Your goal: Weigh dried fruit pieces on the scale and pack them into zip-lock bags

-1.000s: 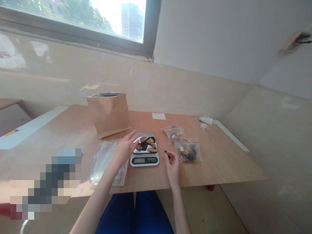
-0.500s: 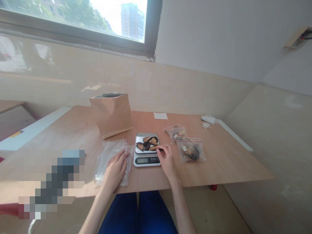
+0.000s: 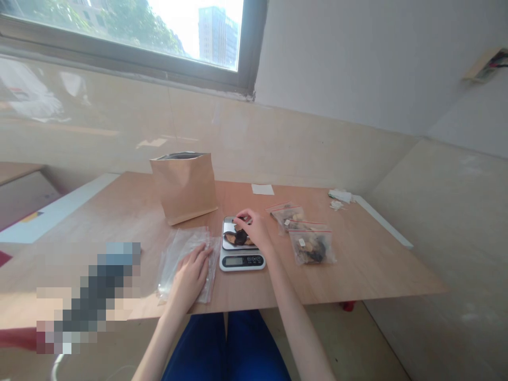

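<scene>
My right hand [image 3: 254,227] is over the steel pan [image 3: 228,227] of a digital kitchen scale [image 3: 241,260], its fingertips at a small heap of dark dried pieces [image 3: 240,238]. Whether those fingers pinch a piece is hidden. My left hand [image 3: 191,278] lies flat on a clear zip bag [image 3: 170,267] to the left of the scale. Nearby, to the right, are two small zip bags of brown and dark pieces [image 3: 288,216] [image 3: 312,246].
A brown kraft paper pouch [image 3: 184,188] stands upright behind the bag on a plywood table [image 3: 119,222]. A white paper slip [image 3: 262,189] and white scraps [image 3: 340,197] lie near the far edge. A pixelated patch [image 3: 91,296] hides the lower left.
My right hand has moved from beside the scale to over the pan. My left hand moved from the pan onto the clear bag a moment earlier and has stayed there.
</scene>
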A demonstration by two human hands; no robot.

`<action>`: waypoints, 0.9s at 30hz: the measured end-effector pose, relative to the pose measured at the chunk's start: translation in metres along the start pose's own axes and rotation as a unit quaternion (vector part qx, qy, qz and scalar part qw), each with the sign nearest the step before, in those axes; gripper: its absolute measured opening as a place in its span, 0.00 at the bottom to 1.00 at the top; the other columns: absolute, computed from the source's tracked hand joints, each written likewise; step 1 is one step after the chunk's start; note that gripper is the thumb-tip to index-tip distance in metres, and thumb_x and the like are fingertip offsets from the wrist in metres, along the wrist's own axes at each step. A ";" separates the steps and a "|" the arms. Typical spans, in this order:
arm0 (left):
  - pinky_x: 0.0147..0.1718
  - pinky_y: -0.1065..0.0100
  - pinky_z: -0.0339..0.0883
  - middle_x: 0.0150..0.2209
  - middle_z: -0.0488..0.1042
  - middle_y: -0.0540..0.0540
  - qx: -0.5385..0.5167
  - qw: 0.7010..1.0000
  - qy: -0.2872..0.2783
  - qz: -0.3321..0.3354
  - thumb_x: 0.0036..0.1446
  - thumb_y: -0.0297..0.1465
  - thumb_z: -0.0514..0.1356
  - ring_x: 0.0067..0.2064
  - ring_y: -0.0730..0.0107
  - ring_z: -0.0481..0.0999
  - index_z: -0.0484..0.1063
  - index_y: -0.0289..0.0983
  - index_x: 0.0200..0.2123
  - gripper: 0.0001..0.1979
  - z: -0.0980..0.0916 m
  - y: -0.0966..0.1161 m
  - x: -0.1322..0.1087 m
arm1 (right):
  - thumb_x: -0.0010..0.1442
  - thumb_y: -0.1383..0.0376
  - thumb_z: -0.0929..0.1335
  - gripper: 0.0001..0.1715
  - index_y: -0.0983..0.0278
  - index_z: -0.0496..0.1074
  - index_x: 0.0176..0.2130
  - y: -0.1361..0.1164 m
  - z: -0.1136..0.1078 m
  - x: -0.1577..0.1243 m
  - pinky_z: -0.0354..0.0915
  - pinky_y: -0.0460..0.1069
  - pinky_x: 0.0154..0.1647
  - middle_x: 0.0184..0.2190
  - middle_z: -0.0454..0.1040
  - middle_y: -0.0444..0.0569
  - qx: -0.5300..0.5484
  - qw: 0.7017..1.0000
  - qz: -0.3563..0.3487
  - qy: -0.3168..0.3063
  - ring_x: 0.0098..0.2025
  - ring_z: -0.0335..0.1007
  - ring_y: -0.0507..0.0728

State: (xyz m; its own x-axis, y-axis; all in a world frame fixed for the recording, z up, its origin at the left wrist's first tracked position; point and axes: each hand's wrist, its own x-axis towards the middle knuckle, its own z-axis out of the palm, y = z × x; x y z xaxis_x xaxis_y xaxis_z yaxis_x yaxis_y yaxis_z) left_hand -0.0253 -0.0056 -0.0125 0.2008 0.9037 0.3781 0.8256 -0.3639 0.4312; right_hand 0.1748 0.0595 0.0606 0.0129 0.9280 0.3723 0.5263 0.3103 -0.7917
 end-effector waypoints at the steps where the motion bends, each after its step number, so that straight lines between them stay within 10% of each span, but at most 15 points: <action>1: 0.49 0.57 0.64 0.53 0.71 0.43 -0.001 1.000 -0.002 0.000 0.62 0.32 0.45 0.52 0.60 0.71 0.70 0.40 0.48 0.18 0.000 0.000 0.000 | 0.54 0.64 0.69 0.04 0.62 0.74 0.31 -0.001 0.004 0.009 0.63 0.48 0.38 0.31 0.76 0.45 -0.017 1.000 -0.006 -0.022 0.35 0.69 0.54; 9: 0.42 0.52 0.64 0.46 0.69 0.39 0.081 0.994 -0.013 -0.066 0.62 0.33 0.46 0.43 0.55 0.70 0.72 0.44 0.49 0.18 -0.005 0.009 -0.002 | 0.54 0.66 0.70 0.03 0.62 0.77 0.32 0.002 0.012 0.018 0.58 0.53 0.47 0.36 0.76 0.51 -0.213 0.970 -0.046 -0.108 0.45 0.67 0.60; 19: 0.37 0.63 0.63 0.43 0.72 0.43 0.134 0.989 -0.049 -0.027 0.63 0.31 0.44 0.38 0.61 0.70 0.67 0.42 0.54 0.20 -0.009 0.010 -0.002 | 0.56 0.67 0.69 0.06 0.63 0.75 0.37 -0.001 0.004 0.012 0.59 0.51 0.46 0.37 0.74 0.50 -0.195 0.974 -0.050 -0.107 0.43 0.67 0.57; 27: 0.38 0.64 0.64 0.44 0.73 0.44 0.068 0.995 -0.046 -0.056 0.60 0.35 0.48 0.40 0.61 0.70 0.70 0.39 0.47 0.17 -0.016 0.008 -0.011 | 0.61 0.69 0.62 0.11 0.63 0.74 0.37 -0.015 -0.008 -0.013 0.62 0.51 0.46 0.37 0.74 0.50 -0.077 0.994 -0.064 0.046 0.42 0.68 0.56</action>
State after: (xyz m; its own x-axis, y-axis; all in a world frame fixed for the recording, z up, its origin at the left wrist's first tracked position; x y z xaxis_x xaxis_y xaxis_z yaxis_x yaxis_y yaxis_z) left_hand -0.0295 -0.0224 -0.0003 0.1469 0.9559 0.2541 0.9081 -0.2322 0.3485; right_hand 0.1733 0.0415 0.0719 0.0106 0.8579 0.5137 0.6524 0.3834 -0.6538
